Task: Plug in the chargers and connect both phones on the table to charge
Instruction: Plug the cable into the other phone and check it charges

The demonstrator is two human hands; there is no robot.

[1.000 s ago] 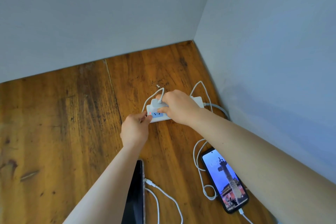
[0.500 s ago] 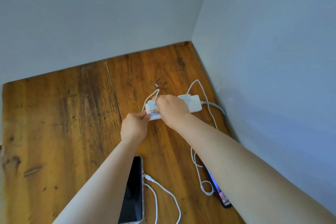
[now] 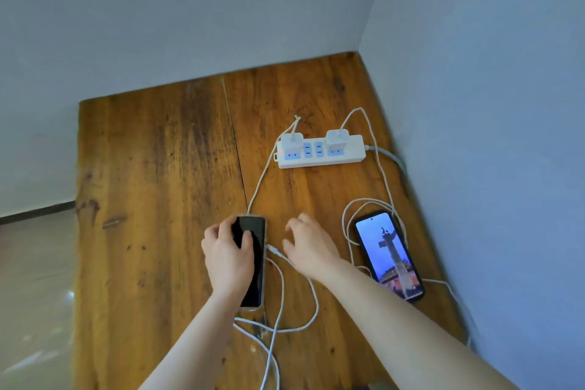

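Note:
A white power strip (image 3: 342,157) lies near the table's far right corner with two white chargers plugged into it, the left charger (image 3: 292,141) and the right charger (image 3: 337,138). A dark-screened phone (image 3: 256,258) lies under my left hand (image 3: 229,255), whose fingers wrap its top and left side. The loose cable plug (image 3: 274,251) lies just right of that phone, a little left of my right hand (image 3: 308,245), which hovers with fingers spread. A second phone (image 3: 387,255) with a lit screen lies at the right, a white cable (image 3: 348,225) looped around it.
The wooden table (image 3: 152,199) stands in a corner, with walls behind it and along its right side. Its left edge drops to a glossy floor (image 3: 34,279). White cable loops (image 3: 281,310) trail across the near middle of the table. The strip's grey cord (image 3: 392,157) runs off to the right.
Both hands have left the power strip and come back toward me. The left one now grips the dark phone, the right one is beside the loose plug. The left charger stays in the strip.

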